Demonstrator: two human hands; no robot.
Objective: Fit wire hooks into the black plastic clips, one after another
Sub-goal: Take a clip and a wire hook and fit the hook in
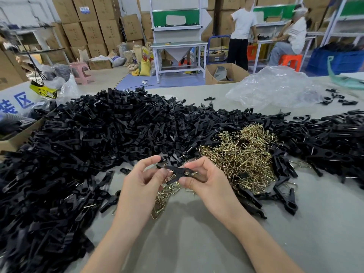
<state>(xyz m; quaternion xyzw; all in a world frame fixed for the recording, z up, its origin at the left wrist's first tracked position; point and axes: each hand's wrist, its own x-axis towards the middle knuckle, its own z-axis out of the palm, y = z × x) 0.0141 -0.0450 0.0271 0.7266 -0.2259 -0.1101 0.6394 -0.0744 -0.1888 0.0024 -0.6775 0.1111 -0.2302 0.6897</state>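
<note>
- Your left hand [141, 179] comes in from the lower left with the forearm bare. The wrist is raised and the thumb and forefinger are curled in to pinch the left end of one clip [177, 171].
- Your right hand [205, 181] meets it from the right. Its fingers are bent and closed on the right end of the same clip, with the thumb underneath.
- The clip is held above the table [197, 243], between the two hands and just in front of the piles. It is black, narrow and lies roughly level, with a round hole near its middle.
- One hook [171, 176] of brass-coloured wire hangs at the clip's underside by your left fingertips. You cannot tell whether it is fully seated.
- In your hands there are one clip and one hook.
- The clip pile [98, 144] fills the left and far side of the table, with far too many to count. More clips lie to the right.
- The hook pile [246, 154] sits just right of your hands, also uncountable. A smaller scatter lies beneath your hands.
- One crumpled clear bag [275, 87] lies at the far right.
- Two people [242, 32] are at benches behind.
</note>
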